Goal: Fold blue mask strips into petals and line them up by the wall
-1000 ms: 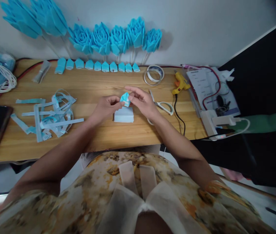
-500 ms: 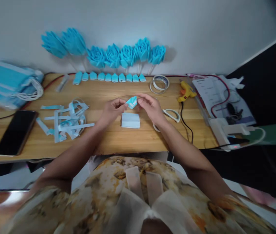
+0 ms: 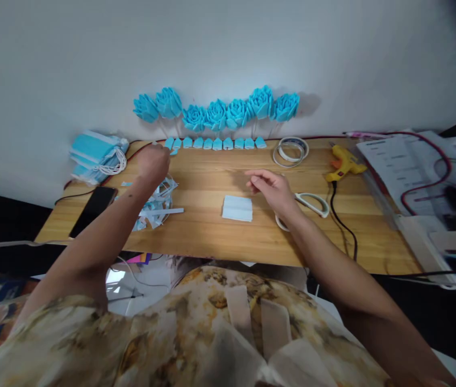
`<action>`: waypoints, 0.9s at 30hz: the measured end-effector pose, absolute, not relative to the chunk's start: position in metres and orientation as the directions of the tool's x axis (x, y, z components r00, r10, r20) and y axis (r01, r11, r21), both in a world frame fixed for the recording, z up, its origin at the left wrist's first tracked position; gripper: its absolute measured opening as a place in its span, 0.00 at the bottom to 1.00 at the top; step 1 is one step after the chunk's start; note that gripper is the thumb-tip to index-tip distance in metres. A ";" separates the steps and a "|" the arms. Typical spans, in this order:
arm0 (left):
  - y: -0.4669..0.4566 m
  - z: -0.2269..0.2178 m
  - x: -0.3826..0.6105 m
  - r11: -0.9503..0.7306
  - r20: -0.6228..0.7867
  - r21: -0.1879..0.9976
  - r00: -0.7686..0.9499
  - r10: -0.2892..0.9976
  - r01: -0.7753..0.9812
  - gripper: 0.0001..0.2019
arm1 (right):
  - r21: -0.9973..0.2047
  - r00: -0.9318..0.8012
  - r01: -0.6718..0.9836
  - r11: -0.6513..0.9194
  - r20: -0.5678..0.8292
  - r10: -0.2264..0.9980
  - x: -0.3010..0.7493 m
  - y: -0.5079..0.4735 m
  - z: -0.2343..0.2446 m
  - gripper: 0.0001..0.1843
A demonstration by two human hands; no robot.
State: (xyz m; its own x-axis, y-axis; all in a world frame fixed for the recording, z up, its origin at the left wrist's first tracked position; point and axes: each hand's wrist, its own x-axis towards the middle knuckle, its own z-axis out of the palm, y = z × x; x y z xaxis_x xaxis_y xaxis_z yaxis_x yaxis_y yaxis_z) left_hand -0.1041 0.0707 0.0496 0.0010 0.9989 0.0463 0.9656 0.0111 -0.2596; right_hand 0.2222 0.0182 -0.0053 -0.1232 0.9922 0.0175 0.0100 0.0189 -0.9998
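My left hand (image 3: 154, 162) is at the back left of the table, fingers curled and mostly hidden from above. A small folded blue fabric petal (image 3: 174, 152) shows at its thumb side, seemingly pinched there, just in front of the row of folded blue petals (image 3: 217, 144). My right hand (image 3: 270, 189) hovers with loosely bent fingers apart and nothing in them. Just left of it lies a stack of pale fabric rectangles (image 3: 237, 208). White-handled scissors (image 3: 319, 205) lie partly under my right wrist.
Blue fabric roses (image 3: 216, 114) on stems lean along the wall. Cut strips (image 3: 159, 207) lie beside my left forearm, near a phone (image 3: 91, 212) and bagged blue masks (image 3: 94, 153). Tape rolls (image 3: 292, 150), a yellow glue gun (image 3: 344, 163) with its cord, and papers (image 3: 397, 161) are on the right.
My left hand has carried the folded petal from the middle to the left end of the row. My right hand has let go of it and stays near the stack. The view has shifted left.
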 end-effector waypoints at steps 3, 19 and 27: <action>0.075 0.036 -0.108 -0.010 -0.012 -0.313 0.007 1.000 0.950 0.20 | -1.000 -0.145 0.017 0.021 0.018 0.989 0.221 0.019 -0.006 0.16; 0.096 0.022 -0.099 -0.028 -0.049 -0.325 0.013 0.999 0.945 0.21 | -0.997 -0.208 0.081 0.015 -0.003 0.978 0.222 0.021 -0.011 0.17; 0.097 0.019 -0.101 -0.043 -0.060 -0.319 0.025 0.998 0.947 0.22 | -0.995 -0.212 0.099 0.010 -0.011 0.977 0.222 0.019 -0.010 0.17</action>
